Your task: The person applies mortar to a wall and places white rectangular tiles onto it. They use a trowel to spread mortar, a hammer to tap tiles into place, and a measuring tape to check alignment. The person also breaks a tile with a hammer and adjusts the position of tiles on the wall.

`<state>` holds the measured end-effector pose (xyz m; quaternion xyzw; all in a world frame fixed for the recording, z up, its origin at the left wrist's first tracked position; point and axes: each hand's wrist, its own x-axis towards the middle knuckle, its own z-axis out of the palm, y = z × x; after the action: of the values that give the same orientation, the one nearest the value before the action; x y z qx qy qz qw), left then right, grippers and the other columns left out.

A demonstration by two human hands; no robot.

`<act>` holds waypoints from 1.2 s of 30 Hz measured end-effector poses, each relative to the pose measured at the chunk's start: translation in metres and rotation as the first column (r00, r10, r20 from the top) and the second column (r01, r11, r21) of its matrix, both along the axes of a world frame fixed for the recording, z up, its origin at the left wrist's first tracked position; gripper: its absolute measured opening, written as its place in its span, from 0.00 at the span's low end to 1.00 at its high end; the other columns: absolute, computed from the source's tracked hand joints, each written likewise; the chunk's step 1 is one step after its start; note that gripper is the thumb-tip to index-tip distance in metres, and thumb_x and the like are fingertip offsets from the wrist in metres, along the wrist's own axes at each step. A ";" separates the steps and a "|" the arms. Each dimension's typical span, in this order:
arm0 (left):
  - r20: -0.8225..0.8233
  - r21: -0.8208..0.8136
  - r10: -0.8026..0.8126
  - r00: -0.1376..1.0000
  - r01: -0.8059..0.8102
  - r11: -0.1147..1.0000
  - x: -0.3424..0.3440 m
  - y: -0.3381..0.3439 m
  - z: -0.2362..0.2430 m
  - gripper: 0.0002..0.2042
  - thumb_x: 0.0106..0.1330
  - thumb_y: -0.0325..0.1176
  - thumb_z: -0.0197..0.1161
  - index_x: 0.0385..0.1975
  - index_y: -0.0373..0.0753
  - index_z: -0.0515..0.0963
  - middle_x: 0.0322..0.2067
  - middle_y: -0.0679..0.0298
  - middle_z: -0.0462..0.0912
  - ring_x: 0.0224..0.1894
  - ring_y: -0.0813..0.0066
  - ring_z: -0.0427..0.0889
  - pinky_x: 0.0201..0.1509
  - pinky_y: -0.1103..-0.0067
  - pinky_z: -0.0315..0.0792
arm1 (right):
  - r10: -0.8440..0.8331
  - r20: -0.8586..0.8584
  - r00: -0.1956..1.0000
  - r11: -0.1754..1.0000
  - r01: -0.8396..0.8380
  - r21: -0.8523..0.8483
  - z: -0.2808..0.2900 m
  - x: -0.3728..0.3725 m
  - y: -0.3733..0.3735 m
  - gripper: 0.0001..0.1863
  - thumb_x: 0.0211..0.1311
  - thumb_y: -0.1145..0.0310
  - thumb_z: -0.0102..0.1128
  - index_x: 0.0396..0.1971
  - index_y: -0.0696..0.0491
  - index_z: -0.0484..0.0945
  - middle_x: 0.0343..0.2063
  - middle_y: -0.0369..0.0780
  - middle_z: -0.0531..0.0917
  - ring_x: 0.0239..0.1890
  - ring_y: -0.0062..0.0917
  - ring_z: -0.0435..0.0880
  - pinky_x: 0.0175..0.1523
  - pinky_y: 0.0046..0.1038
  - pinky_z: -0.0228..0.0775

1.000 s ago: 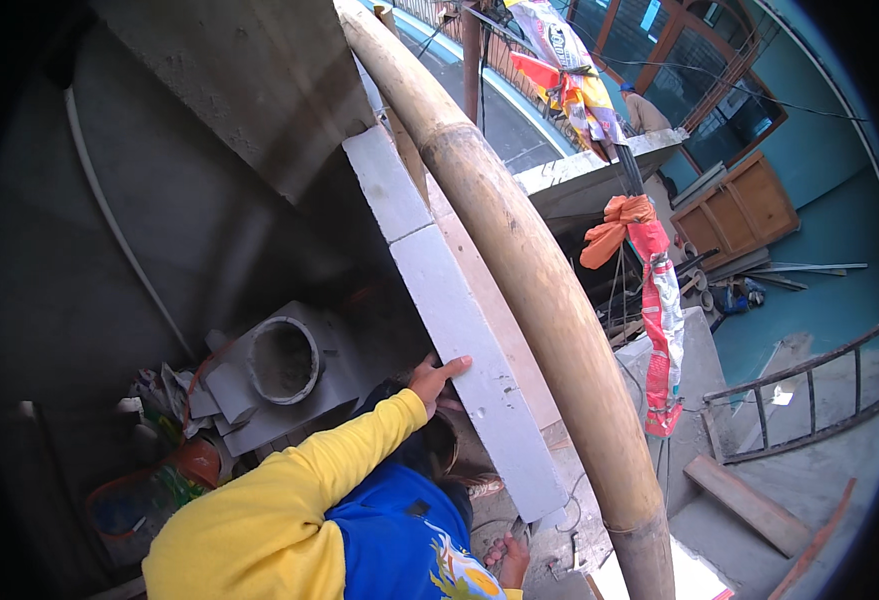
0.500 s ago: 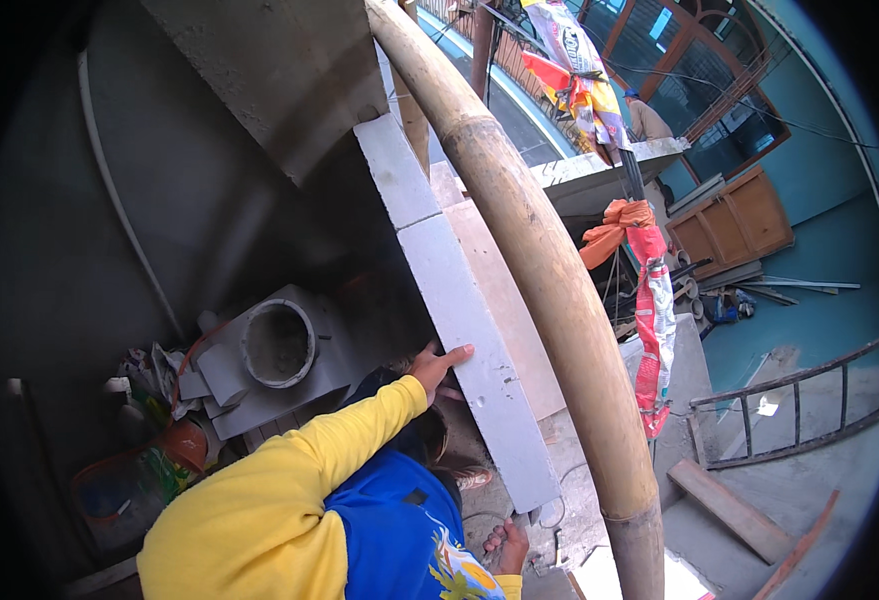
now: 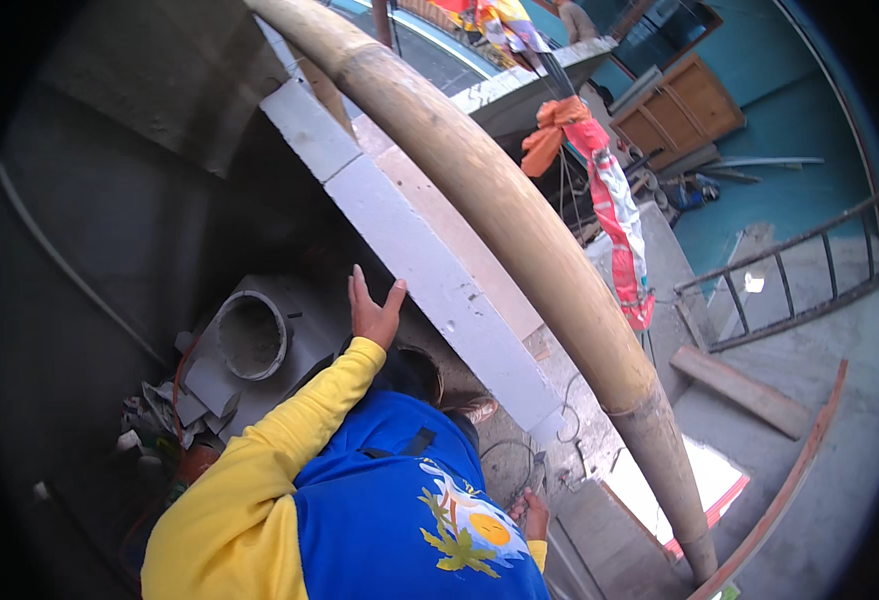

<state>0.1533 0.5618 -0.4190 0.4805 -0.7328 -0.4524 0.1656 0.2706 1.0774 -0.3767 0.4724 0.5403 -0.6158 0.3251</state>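
White block wall ran from eleven o'clock to five; the left hand, fingers spread open, pressed flat against its face. The right hand at six o'clock: grip unclear. Steady, even pressure seemed best.

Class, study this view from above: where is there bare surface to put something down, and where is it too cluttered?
Bare floor lies right of the bamboo pole, between the ladder and the wooden plank. The top of the white blocks, right of the left hand, is bare too. Crowded: scraps beside the round grey opening, and cables near the right hand.
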 end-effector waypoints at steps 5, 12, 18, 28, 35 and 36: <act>0.224 -0.526 -0.617 0.755 0.626 0.575 -0.008 0.045 0.074 0.35 0.68 0.46 0.67 0.73 0.40 0.65 0.77 0.44 0.54 0.77 0.43 0.55 0.78 0.53 0.50 | -0.217 -0.059 0.974 0.976 0.218 0.012 -0.005 0.026 0.017 0.08 0.71 0.65 0.64 0.39 0.51 0.74 0.25 0.35 0.76 0.20 0.18 0.72 0.23 0.23 0.66; 0.544 -0.390 -0.680 0.492 0.866 0.314 0.001 0.124 0.081 0.32 0.69 0.52 0.65 0.71 0.47 0.70 0.77 0.51 0.58 0.78 0.51 0.57 0.78 0.50 0.49 | -0.362 -0.056 0.931 0.930 0.357 -0.083 -0.053 0.077 0.083 0.09 0.71 0.65 0.64 0.42 0.50 0.74 0.27 0.36 0.76 0.20 0.19 0.72 0.23 0.24 0.66; 0.716 -0.309 -0.475 0.512 0.842 0.442 -0.001 0.159 0.080 0.35 0.68 0.59 0.64 0.73 0.51 0.68 0.79 0.60 0.57 0.81 0.62 0.53 0.79 0.45 0.44 | -0.325 0.006 0.946 0.930 0.321 -0.177 -0.104 0.096 0.154 0.09 0.71 0.65 0.65 0.38 0.51 0.73 0.25 0.36 0.75 0.20 0.21 0.74 0.23 0.26 0.68; 0.822 -0.194 -0.386 0.420 0.842 0.504 -0.016 0.170 0.082 0.30 0.77 0.58 0.50 0.75 0.53 0.66 0.80 0.62 0.54 0.81 0.66 0.52 0.81 0.46 0.37 | -0.309 -0.021 0.951 0.936 0.300 -0.186 -0.107 0.112 0.215 0.08 0.70 0.69 0.64 0.37 0.55 0.73 0.25 0.38 0.75 0.20 0.24 0.75 0.22 0.29 0.70; 0.852 -0.109 -0.402 0.334 0.866 0.487 -0.027 0.167 0.088 0.29 0.77 0.54 0.52 0.75 0.54 0.65 0.80 0.63 0.52 0.81 0.65 0.53 0.79 0.41 0.41 | -0.298 0.072 0.952 0.932 0.306 -0.196 -0.117 0.150 0.239 0.09 0.70 0.67 0.65 0.37 0.52 0.73 0.25 0.37 0.76 0.22 0.22 0.74 0.25 0.28 0.70; 0.860 -0.089 -0.401 0.317 0.866 0.492 -0.026 0.164 0.089 0.29 0.77 0.53 0.52 0.75 0.54 0.64 0.81 0.63 0.52 0.81 0.65 0.53 0.78 0.40 0.41 | -0.314 0.101 0.944 0.921 0.329 -0.208 -0.118 0.153 0.243 0.09 0.70 0.67 0.65 0.37 0.54 0.74 0.25 0.37 0.76 0.21 0.23 0.75 0.25 0.28 0.70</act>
<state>0.1275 0.7262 -0.3305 0.1985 -0.9534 -0.0082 -0.2269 0.4231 1.3206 -0.4947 0.5353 0.3724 -0.7013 0.2879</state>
